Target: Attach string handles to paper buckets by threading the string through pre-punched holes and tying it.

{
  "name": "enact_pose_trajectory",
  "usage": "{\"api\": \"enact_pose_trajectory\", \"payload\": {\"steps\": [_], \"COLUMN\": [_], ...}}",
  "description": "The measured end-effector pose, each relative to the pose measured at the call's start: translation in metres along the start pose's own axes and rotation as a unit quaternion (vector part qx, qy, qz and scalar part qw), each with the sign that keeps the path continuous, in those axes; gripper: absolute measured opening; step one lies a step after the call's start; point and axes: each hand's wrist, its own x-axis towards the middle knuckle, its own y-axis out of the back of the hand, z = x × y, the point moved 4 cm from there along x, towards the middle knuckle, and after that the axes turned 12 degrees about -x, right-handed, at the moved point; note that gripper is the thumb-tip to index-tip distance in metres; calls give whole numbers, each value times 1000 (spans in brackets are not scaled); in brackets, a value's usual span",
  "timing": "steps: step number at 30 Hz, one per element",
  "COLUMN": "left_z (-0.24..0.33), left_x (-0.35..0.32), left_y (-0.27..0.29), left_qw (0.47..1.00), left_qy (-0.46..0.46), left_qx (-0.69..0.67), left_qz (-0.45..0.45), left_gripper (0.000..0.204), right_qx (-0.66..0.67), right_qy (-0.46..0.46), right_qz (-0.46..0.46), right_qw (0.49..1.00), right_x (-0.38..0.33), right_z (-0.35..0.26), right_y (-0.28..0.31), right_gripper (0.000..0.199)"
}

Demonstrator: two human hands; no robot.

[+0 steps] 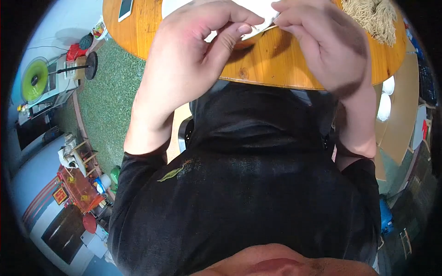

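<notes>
My left hand (pixel 198 50) is over the near side of the round wooden table (pixel 276 69), thumb and forefinger closed in a pinch on the edge of a thin white sheet (pixel 263 8). Close beside it on the right, my right hand (pixel 329 48) has its fingertips pressed together at the same edge. Whether the sheet is cloth or paper, I cannot tell. Much of it lies behind my left hand or beyond the top of the picture. A thin pale strip runs along the edge between both sets of fingertips.
A bundle of beige yarn (pixel 375 20) lies on the table's right side, and a phone (pixel 125 9) on its left. A green-bladed fan (pixel 37 79) stands on the left of the green floor (pixel 108 87). White rounded objects (pixel 386 103) and cardboard (pixel 400 124) are at the right.
</notes>
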Motion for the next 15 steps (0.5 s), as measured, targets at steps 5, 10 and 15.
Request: {"api": "enact_pose_trajectory", "payload": {"steps": [5,10,15], "left_z": [-3,-39,-16], "left_x": [-1,-3,-2], "left_y": [-1,4,5], "left_qw": [990,908,989], "left_qy": [22,-323,138], "left_qx": [138,-249,-45], "left_qz": [-30,-99,28], "left_gripper": [12,22,34], "right_qx": [-197,-221,-226], "right_qy": [-10,-34,-22], "right_qz": [-157,-190,-192], "right_qw": [968,956,955], "right_x": [18,35,34], "right_z": [-27,-51,-49], "right_y": [10,18,20], "right_gripper": [6,8,11]}}
